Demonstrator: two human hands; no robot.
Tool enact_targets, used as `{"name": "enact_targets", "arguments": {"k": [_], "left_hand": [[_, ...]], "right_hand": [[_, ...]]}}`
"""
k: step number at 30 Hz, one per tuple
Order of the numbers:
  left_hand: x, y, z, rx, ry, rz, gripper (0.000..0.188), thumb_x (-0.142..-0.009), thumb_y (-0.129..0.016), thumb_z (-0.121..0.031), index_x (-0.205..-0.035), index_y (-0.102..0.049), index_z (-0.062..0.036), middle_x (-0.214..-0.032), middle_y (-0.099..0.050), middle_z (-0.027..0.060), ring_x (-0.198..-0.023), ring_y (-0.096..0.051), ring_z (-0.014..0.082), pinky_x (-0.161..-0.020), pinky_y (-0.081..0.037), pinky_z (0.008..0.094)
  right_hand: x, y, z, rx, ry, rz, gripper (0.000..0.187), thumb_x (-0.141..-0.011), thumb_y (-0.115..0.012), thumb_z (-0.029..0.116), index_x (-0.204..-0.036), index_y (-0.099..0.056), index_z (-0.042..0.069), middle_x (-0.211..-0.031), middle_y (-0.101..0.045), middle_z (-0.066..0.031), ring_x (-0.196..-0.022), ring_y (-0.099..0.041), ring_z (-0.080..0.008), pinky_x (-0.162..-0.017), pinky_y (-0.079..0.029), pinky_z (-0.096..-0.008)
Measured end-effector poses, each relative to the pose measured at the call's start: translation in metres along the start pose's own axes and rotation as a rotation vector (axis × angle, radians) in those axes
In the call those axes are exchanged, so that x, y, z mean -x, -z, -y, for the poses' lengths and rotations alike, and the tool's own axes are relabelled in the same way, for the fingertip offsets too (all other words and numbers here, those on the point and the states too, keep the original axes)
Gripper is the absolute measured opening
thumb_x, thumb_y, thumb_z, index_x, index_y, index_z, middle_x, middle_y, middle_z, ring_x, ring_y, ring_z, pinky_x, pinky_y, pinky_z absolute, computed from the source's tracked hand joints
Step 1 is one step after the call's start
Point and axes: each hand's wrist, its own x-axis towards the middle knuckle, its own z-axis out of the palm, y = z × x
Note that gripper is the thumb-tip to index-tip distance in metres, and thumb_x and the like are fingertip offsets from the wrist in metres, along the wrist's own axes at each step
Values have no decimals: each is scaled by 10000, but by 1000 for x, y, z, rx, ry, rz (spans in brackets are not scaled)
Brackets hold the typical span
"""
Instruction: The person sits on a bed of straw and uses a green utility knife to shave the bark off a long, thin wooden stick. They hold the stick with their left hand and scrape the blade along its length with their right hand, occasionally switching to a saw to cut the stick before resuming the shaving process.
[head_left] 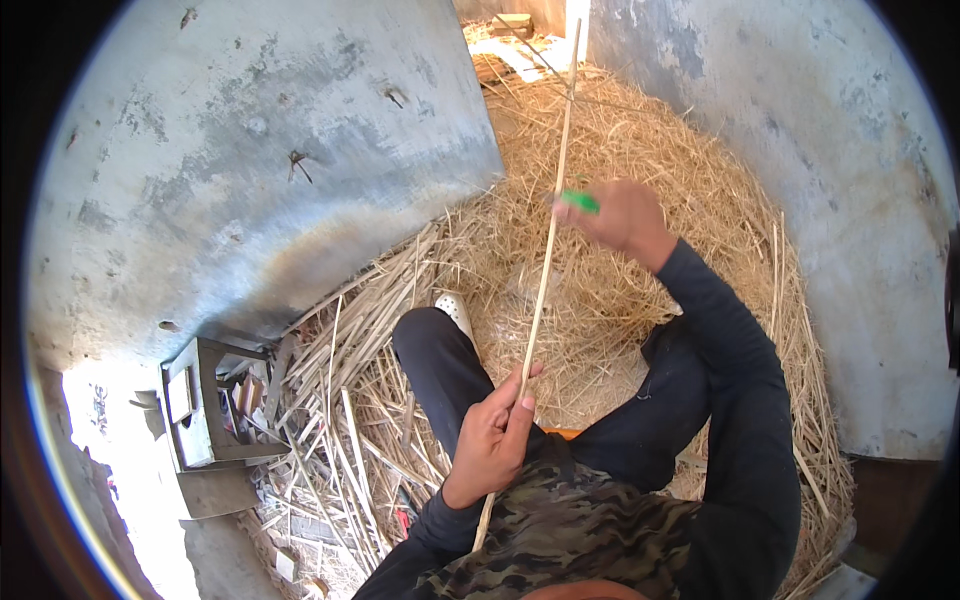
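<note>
A long, thin, pale wooden or bamboo stick (545,275) runs from beside my lap up toward the bright doorway. My left hand (494,438) is closed around its lower part, the thumb lying along it. Farther up, my right hand (627,218), blurred by motion, grips a small tool with a green handle (580,201). The tool's tip meets or lies right beside the stick; any blade is too blurred to make out.
Fine straw-like shavings (610,130) heap up ahead and to the right. Split strips (390,290) lie piled on the left, near a small open cabinet (205,410) with things inside. Worn grey walls (300,110) stand on both sides. A white clog (455,312) is on my foot.
</note>
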Motion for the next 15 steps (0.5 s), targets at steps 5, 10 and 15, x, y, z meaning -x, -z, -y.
{"name": "enact_targets", "arguments": {"k": [5, 10, 15], "left_hand": [[-6, -1, -2, -33, -52, -70, 380, -999, -463, -108, -1356, -478, 24, -668, -375, -93, -590, -310, -2, -531, -235, 181], [-8, -1, -5, -105, -69, -49, 379, -997, -462, -97, -1355, -478, 25, -669, -372, -92, -598, -308, 1, -537, -238, 181], [-2, -1, -7, -144, -105, 20, 407, -988, -465, -57, -1385, -431, 26, -643, -352, -68, -579, -279, 7, -508, -223, 202]], "right_hand": [[37, -4, 46, -217, 248, 0, 761, -752, -472, 837, -539, -605, 119, -423, -475, -61, -388, -524, -229, -384, -378, -361], [10, -4, 20, -144, 192, -178, 759, -784, -458, 819, -489, -531, 123, -401, -409, -21, -357, -434, -197, -366, -328, -357], [-24, -10, -22, -22, -23, -104, 790, -778, -409, 853, -522, -595, 129, -413, -401, -4, -368, -428, -164, -368, -306, -329]]}}
